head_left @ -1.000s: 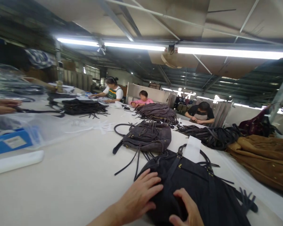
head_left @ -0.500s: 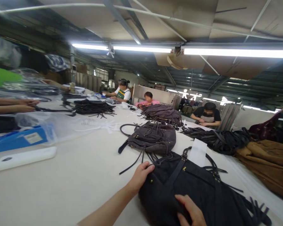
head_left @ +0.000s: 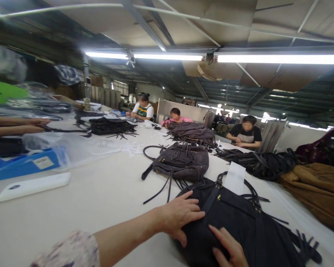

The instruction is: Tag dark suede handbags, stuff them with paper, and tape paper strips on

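At the long white table (head_left: 100,207), leaned over a dark bag (head_left: 239,222) lying at the near edge, just short of a grey bag (head_left: 180,161). Had left hand (head_left: 180,215) flat on it, fingers spread, and right hand (head_left: 228,248) open beside, gripping nothing. Risked snagging the loose straps (head_left: 303,244) under a sliding palm.

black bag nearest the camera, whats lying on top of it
Both hands rest flat on the black bag: the left hand near its left edge, the right hand lower down. A white paper tag sits at its top. Anything beneath the bag is hidden.

Dark navy fringed handbag (head_left: 239,226), flat on table
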Action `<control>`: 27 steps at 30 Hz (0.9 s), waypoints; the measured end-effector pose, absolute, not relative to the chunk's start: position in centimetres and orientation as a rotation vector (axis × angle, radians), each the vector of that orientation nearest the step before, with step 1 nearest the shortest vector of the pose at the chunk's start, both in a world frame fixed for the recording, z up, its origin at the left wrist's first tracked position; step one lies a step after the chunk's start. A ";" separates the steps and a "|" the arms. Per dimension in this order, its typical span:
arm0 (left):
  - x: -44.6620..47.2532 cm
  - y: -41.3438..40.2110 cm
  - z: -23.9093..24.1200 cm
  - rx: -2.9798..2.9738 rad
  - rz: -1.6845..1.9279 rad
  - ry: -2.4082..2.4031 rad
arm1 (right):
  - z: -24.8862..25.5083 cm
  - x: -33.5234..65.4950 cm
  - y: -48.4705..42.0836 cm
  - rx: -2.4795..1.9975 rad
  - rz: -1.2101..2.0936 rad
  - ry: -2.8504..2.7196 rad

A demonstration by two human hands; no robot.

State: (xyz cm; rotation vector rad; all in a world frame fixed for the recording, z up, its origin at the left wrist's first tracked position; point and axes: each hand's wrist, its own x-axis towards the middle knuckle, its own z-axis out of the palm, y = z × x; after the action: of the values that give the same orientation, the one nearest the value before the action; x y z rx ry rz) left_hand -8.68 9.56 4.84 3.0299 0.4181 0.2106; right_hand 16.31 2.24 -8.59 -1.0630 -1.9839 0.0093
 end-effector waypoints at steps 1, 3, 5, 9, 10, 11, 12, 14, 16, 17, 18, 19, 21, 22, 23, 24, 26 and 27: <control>-8.6 9.9 4.4 3.043 0.200 0.425 | -8.4 16.1 2.1 -1.058 0.011 -1.970; -8.6 10.6 3.5 3.049 0.172 0.466 | -8.2 16.0 2.0 -1.068 0.011 -1.961; -8.3 11.3 2.9 3.046 0.110 0.512 | -8.3 16.1 1.9 -1.100 0.012 -1.984; -7.1 12.5 2.6 3.040 -0.033 0.513 | -9.4 16.9 1.9 -1.171 0.018 -2.015; -6.8 12.8 2.8 3.022 -0.056 0.520 | -9.7 17.1 1.9 -1.195 0.013 -2.015; -6.6 13.0 3.0 2.986 -0.081 0.541 | -10.0 17.3 1.9 -1.221 0.005 -2.014; -6.5 13.3 3.4 2.928 -0.114 0.577 | -10.3 17.4 2.0 -1.246 -0.003 -2.013; -6.4 13.8 4.2 2.765 -0.187 0.646 | -10.9 17.5 2.0 -1.286 -0.005 -2.019; -6.5 14.2 4.8 2.620 -0.240 0.665 | -11.4 17.5 2.2 -1.300 0.001 -2.033; -6.5 14.3 5.0 2.594 -0.242 0.657 | -11.6 17.6 2.2 -1.302 0.003 -2.041; -6.4 14.4 5.2 2.610 -0.222 0.645 | -11.7 17.6 2.3 -1.301 0.007 -2.049; -6.4 14.4 5.2 2.662 -0.186 0.640 | -11.7 17.6 2.4 -1.300 0.010 -2.056; -6.2 14.3 5.2 2.819 -0.117 0.664 | -11.5 17.7 2.4 -1.292 0.002 -2.068; -6.2 14.2 5.2 2.900 -0.100 0.682 | -11.4 17.7 2.4 -1.279 -0.013 -2.077; -6.2 14.1 5.2 2.970 -0.100 0.691 | -11.2 17.7 2.4 -1.262 -0.034 -2.089; -6.3 14.0 5.3 3.029 -0.111 0.692 | -11.0 17.7 2.4 -1.244 -0.060 -2.098; -6.6 13.7 5.9 3.138 -0.131 0.658 | -10.8 17.7 2.3 -1.206 -0.117 -2.103; -6.8 13.5 6.3 3.195 -0.115 0.634 | -10.7 17.6 2.3 -1.192 -0.141 -2.098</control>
State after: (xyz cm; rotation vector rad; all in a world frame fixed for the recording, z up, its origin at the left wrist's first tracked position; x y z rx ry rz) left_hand -6.83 13.47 6.33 3.1951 0.6336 -0.1152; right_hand 17.59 2.31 -10.74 -1.1923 -2.0978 -0.1412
